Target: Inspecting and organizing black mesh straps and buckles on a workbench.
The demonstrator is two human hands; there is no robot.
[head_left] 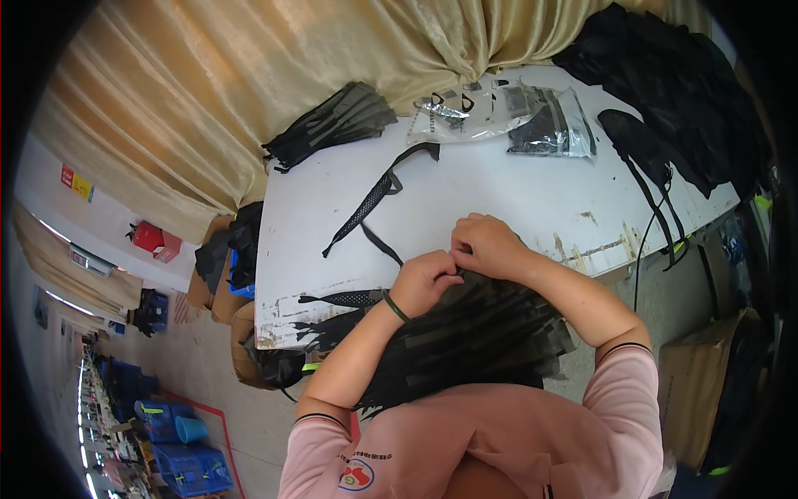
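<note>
My left hand (424, 280) and my right hand (486, 245) meet at the near edge of a white table (507, 191). Both pinch the top edge of a stack of black fabric pieces (482, 333) that spreads over my lap and the table edge. A green band sits on my left wrist. A black mesh strap (366, 209) lies loose on the table just beyond my hands, and another mesh piece (345, 298) rests left of my left forearm.
A fanned bundle of black pieces (332, 125) lies at the table's far left corner. Clear plastic bags (507, 116) rest at the far side. A heap of black fabric (673, 91) with hanging straps covers the right end. Gold curtain behind; cardboard box (698, 391) at right; blue crates (187, 461) on the floor.
</note>
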